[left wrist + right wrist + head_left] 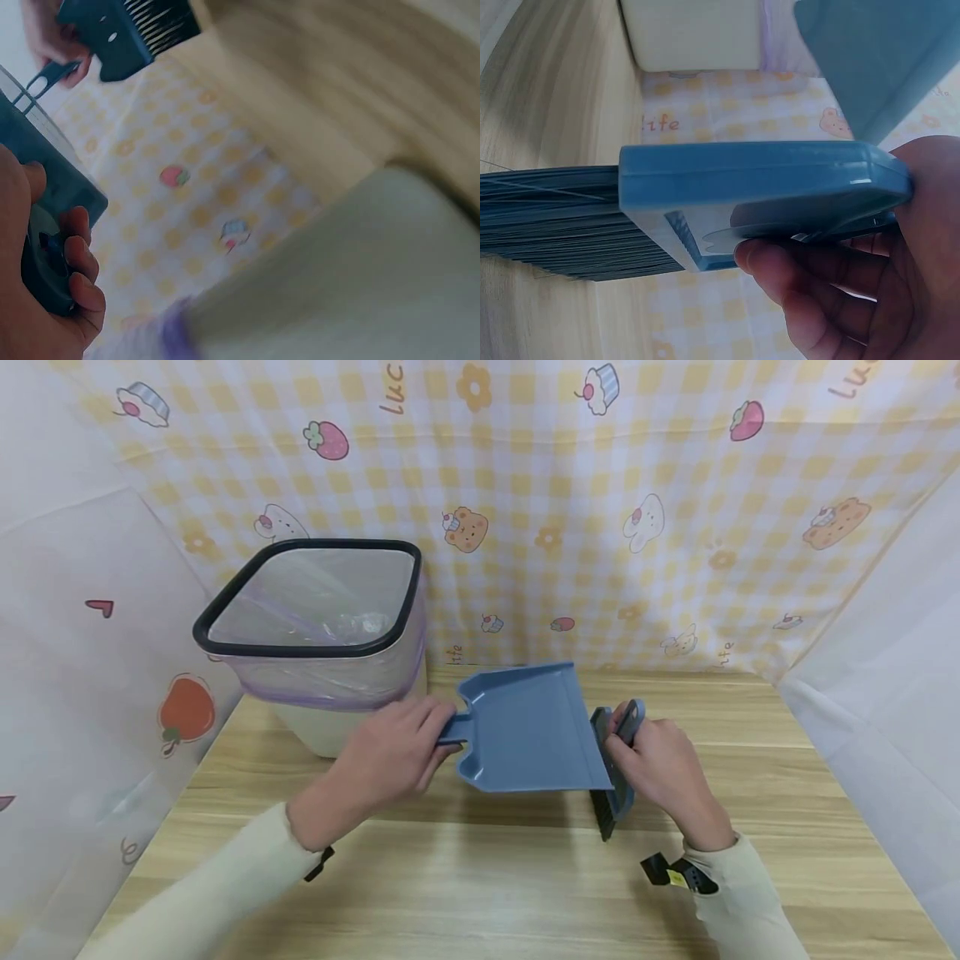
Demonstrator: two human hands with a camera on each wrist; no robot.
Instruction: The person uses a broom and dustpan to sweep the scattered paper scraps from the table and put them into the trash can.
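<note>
A blue dustpan (528,727) is held up above the wooden table, its flat lip to the right. My left hand (397,743) grips its short handle, beside the bin; in the left wrist view the fingers (84,259) curl round it. My right hand (660,768) holds a blue hand brush (621,777) by its handle, just right of the pan's lip. Dark bristles (555,217) point down toward the table. Whether they touch the wood cannot be told. No debris shows on the pan's visible surface.
A cream bin (322,727) with a black rim and a clear plastic liner stands at the back left, close to my left hand. Behind the wooden table (480,885) hangs a yellow checked cloth (547,468). White sheeting (885,635) hangs at the sides.
</note>
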